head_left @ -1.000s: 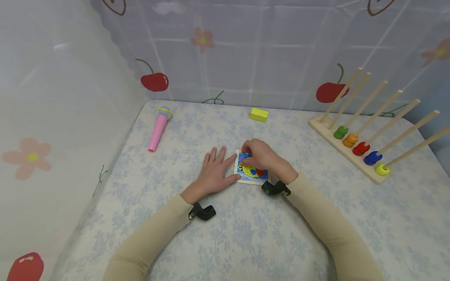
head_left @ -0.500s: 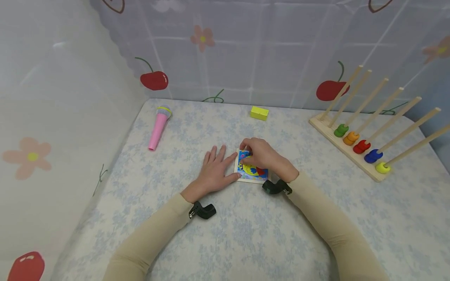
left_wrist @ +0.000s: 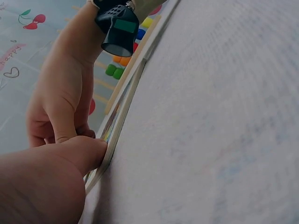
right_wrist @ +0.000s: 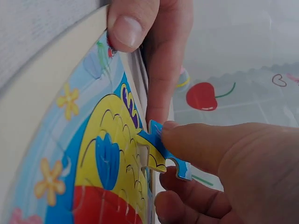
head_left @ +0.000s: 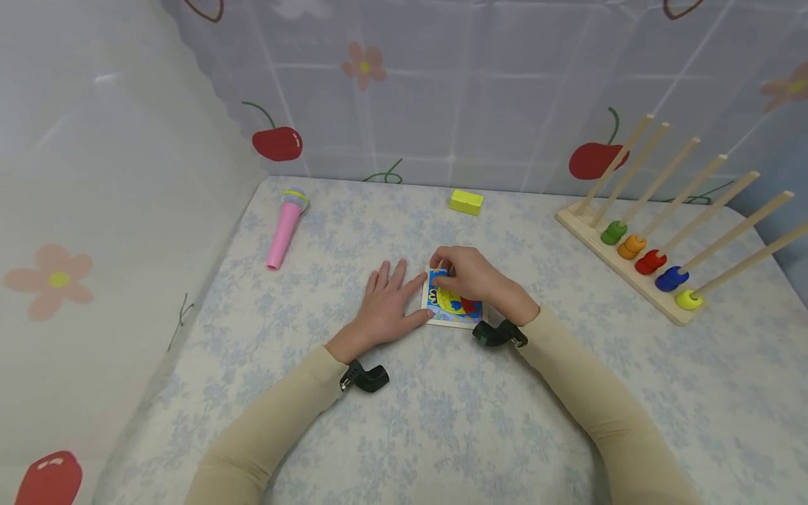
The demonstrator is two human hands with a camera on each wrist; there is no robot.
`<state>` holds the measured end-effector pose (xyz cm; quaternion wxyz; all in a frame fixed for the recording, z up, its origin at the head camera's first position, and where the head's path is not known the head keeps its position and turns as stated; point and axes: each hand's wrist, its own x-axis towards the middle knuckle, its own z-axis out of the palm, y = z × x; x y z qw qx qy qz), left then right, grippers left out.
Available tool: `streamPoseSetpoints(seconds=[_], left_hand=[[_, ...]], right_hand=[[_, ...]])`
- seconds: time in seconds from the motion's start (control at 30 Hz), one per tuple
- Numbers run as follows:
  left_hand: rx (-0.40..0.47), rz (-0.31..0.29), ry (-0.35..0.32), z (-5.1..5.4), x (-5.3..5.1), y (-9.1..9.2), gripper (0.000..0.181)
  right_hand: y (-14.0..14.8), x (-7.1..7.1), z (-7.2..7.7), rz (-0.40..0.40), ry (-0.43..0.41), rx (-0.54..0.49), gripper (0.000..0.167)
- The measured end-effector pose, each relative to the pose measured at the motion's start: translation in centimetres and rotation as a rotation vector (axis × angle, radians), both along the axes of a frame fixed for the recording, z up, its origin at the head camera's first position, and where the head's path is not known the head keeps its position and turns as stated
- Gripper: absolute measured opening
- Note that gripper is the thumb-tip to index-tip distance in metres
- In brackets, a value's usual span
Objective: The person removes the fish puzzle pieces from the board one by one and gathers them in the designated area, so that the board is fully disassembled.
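A small framed jigsaw puzzle [head_left: 456, 304] with a yellow and red fish on blue lies on the table. My right hand [head_left: 472, 275] is over its upper part. In the right wrist view that hand pinches a blue and yellow puzzle piece [right_wrist: 156, 148], tilted up from the board, beside a gap in the picture. My left hand [head_left: 386, 308] lies with fingers spread at the board's left side. Its thumb [left_wrist: 96, 151] presses on the frame's edge, and the index fingertip touches near the upper left corner.
A pink toy microphone [head_left: 287, 229] lies at the back left. A yellow block [head_left: 466, 202] sits near the back edge. On the right stands a wooden peg rack [head_left: 621, 270] with tall pegs and coloured beads.
The right hand shifts slightly at the top of the board, uncovering a little more of the picture. The left hand stays in place.
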<state>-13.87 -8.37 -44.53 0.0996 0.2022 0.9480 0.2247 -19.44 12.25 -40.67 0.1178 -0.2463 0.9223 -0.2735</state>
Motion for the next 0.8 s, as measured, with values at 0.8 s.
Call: streamPoseSetpoints(seconds=[0.8], left_hand=[[-0.001, 0.017, 0.001, -0.1, 0.0, 0.1, 0.073]], right_hand=[[6.8, -0.1, 2.2, -0.13, -0.051, -0.062, 0.018]])
